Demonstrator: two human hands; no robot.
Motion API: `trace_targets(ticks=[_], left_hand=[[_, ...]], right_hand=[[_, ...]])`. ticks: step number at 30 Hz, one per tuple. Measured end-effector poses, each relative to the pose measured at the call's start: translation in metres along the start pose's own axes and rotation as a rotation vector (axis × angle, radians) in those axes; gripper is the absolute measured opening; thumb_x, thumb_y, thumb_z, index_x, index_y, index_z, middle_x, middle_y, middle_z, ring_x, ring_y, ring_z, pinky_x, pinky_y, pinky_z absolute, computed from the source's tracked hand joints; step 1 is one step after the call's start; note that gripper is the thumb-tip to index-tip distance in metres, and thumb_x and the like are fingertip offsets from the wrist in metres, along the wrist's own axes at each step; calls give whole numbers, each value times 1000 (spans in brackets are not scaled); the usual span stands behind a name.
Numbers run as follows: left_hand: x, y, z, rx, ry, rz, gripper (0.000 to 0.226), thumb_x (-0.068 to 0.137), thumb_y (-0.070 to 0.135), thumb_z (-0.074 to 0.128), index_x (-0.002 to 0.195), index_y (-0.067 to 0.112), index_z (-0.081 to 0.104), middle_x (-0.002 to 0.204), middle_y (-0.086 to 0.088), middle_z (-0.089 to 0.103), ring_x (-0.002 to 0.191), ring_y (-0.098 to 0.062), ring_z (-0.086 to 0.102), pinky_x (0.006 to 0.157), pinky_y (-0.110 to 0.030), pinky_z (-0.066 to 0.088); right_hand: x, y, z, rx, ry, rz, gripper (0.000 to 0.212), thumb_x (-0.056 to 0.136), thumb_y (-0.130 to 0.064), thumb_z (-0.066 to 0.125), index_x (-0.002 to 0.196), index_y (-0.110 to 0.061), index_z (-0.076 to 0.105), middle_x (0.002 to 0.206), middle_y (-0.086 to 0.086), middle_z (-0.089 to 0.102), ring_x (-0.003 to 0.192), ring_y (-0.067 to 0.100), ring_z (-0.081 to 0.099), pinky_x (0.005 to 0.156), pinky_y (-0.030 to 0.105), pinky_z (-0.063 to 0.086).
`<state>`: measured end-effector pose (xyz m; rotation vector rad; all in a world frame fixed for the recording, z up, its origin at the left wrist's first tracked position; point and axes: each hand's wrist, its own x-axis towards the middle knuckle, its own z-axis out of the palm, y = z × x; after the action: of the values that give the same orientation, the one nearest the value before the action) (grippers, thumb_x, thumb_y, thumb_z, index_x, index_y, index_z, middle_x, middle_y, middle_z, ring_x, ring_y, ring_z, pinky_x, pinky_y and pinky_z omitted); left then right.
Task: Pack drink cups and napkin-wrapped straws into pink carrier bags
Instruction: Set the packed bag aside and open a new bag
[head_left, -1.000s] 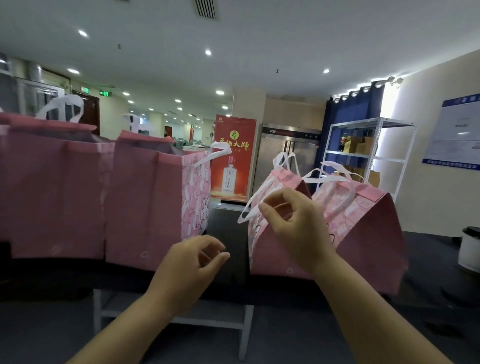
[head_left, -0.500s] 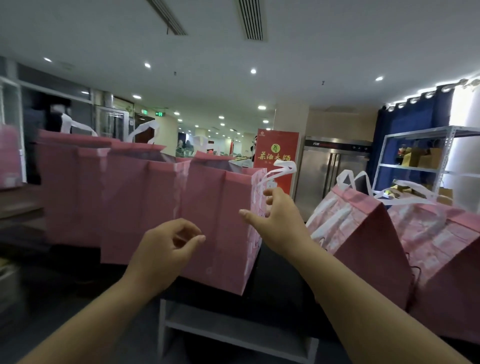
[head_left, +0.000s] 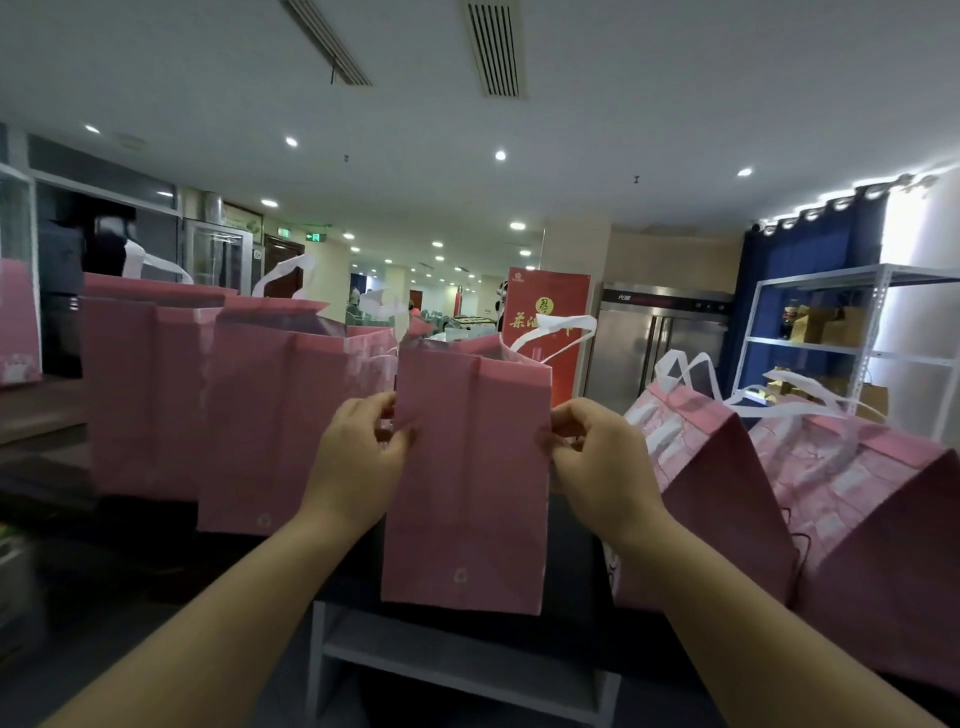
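Observation:
A pink carrier bag (head_left: 467, 499) with white handles stands upright on the dark table, its narrow side facing me. My left hand (head_left: 358, 457) pinches its left edge and my right hand (head_left: 597, 462) pinches its right edge, both a little below the rim. Two more upright pink bags (head_left: 291, 426) (head_left: 140, 384) stand in a row to its left. To the right, two pink bags (head_left: 706, 499) (head_left: 878, 540) are folded shut at the top with their white handles lying over them. No cups or straws show; the bags' insides are hidden.
The dark table (head_left: 571, 587) has a grey frame and lower shelf (head_left: 457, 660) below it. A white metal rack (head_left: 852, 338) with boxes stands at the right, with a red banner (head_left: 550, 296) and a steel fridge (head_left: 660, 343) behind the bags.
My view swung left from the closed bags to the open row. My right hand let go of a closed bag's handle, and both hands moved to the nearest open bag and took its side edges.

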<state>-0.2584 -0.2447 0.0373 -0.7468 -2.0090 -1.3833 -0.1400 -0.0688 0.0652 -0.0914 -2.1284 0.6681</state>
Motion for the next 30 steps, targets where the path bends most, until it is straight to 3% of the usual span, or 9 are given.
trace_targets(ticks=[4,7,13,17,22,25,30], left_hand=[[-21,25,-7,-65,39,114,25,88,19,63,112,13,65,95,4,64,76,0,57,62,-8,44],[-42,48,-18,-112,79,198,20,85,14,65,105,12,68,82,17,60,72,5,58,58,-3,45],[-84,93,-53,-111,102,378,21,86,20,62,102,7,68,87,4,65,71,-6,62,60,-14,53],[-117,126,-75,-116,108,375,20,89,17,61,104,5,66,90,-4,65,72,-5,60,63,-12,51],[-166,160,-96,-64,150,349,14,88,13,61,99,7,67,82,1,61,69,3,54,64,-4,42],[-200,174,-98,-60,128,301,10,87,11,64,96,10,67,76,9,57,69,8,54,63,-3,40],[-263,187,-85,-89,31,212,10,85,11,66,95,9,69,76,8,59,67,7,55,61,-4,41]], right_hand=[[-23,-4,-23,90,23,9,8,89,-8,64,95,-11,69,87,-2,70,75,10,68,64,27,59],[-43,-12,-42,208,33,39,10,88,-6,64,97,-9,68,88,0,70,75,9,69,56,24,58],[-88,-37,-85,361,53,-10,20,86,-4,65,91,-23,67,90,-5,71,79,11,70,56,26,58],[-120,-58,-115,490,12,-16,22,86,-2,64,94,-23,66,92,-4,72,80,10,71,57,24,57],[-164,-71,-145,602,-40,14,23,86,1,63,91,-21,67,87,-2,74,76,14,72,57,25,58],[-193,-69,-162,608,-101,44,25,87,2,62,91,-22,67,87,-7,74,78,13,72,60,26,58],[-248,-49,-189,557,-110,144,22,85,1,65,90,-20,68,85,-1,74,74,14,72,59,27,58]])
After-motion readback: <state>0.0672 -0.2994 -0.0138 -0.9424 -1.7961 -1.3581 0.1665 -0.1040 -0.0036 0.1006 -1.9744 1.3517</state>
